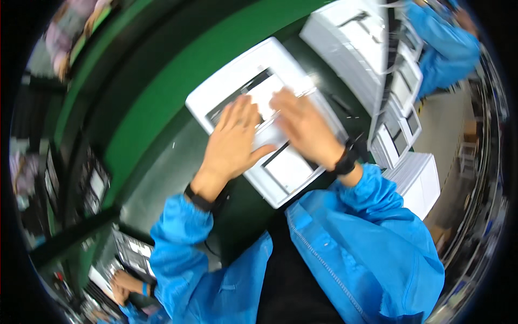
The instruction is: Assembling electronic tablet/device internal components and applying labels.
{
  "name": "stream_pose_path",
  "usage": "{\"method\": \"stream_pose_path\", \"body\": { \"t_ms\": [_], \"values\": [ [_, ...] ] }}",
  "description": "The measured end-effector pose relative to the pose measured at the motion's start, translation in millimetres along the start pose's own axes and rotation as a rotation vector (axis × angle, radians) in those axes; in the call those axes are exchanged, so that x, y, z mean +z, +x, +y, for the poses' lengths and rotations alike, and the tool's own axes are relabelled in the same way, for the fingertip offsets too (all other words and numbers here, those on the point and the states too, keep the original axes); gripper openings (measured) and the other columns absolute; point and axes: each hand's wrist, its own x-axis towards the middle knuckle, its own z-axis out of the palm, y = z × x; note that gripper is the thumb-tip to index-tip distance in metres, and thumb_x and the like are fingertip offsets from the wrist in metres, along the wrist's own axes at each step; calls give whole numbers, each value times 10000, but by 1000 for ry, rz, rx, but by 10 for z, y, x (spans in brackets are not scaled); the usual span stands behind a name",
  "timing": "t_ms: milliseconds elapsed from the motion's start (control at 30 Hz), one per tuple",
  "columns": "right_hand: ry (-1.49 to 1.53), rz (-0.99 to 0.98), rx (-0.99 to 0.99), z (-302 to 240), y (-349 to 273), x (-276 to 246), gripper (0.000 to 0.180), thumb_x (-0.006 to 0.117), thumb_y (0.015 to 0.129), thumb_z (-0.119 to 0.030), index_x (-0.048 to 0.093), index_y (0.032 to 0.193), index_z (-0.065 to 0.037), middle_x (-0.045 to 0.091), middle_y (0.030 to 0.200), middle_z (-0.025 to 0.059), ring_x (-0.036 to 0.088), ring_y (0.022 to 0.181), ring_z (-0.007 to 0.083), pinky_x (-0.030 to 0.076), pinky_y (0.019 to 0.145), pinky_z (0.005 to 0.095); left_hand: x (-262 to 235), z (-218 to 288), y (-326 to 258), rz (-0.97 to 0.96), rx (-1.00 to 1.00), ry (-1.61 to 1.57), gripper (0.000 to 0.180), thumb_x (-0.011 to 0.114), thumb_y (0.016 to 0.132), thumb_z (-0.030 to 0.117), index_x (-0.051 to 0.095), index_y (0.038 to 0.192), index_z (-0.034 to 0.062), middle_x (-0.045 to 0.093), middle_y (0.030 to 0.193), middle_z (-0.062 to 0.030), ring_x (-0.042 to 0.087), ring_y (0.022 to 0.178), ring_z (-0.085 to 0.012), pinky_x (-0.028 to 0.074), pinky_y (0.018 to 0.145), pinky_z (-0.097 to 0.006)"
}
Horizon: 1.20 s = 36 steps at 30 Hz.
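A white plastic panel (224, 81) with dark and white rectangular areas lies tilted on the green table before me. My left hand (231, 137) is over its middle, fingers stretched out and thumb spread. Beside it, my right hand (307, 127) reaches across the right part of the panel, its fingers extended and blurred by motion. Nothing shows in either hand. Between and below them is a lower white section (288, 167) with a dark border. Whether the fingertips press on the panel, I cannot tell.
Stacks of white panels (345, 51) stand at the upper right, with more white panels (418, 181) near my right sleeve. A dark pen-like object (340, 102) lies right of the panel. Co-workers in blue sleeves (448, 46) are at the upper right and lower left. A green belt (162, 65) curves behind.
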Motion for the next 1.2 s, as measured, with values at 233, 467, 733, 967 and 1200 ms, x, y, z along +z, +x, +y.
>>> {"method": "stream_pose_path", "body": {
  "t_ms": [233,467,733,967,1200],
  "values": [
    [424,426,-385,-364,-877,-1336,152,711,839,-20,721,990,1,753,972,125,735,814,282,613,716,412,-254,387,159,96,-184,-58,984,762,871,398,269,1521,-153,146,1629,-371,175,1514,-526,189,1241,-543],
    [955,355,491,821,-981,-1322,307,685,951,-24,617,1250,5,660,1315,123,650,1125,165,520,981,325,186,1299,922,19,-28,-1649,621,740,941,120,452,1455,-76,600,1396,-163,606,1243,-223,462,1087,-354],
    [749,358,418,519,-1289,-1546,254,773,846,33,745,1099,38,750,1009,118,725,854,164,590,761,261,243,1699,969,-34,-397,-2239,327,620,1015,174,617,1256,-46,710,1166,-147,718,1023,-218,597,905,-356],
    [247,331,163,341,-1181,-1806,275,852,746,-7,802,1014,-40,740,953,89,676,688,124,539,588,254,62,1821,923,-117,-487,-2307,428,498,1042,240,527,1349,-56,676,1238,-216,707,1092,-300,603,953,-427],
    [-32,325,24,175,-1097,-1912,313,866,716,-26,805,1017,-92,699,957,60,673,689,145,537,579,253,-105,1830,862,-97,-500,-2333,387,510,1058,214,566,1309,-75,689,1221,-189,713,1077,-255,591,948,-359]
  ]
}}
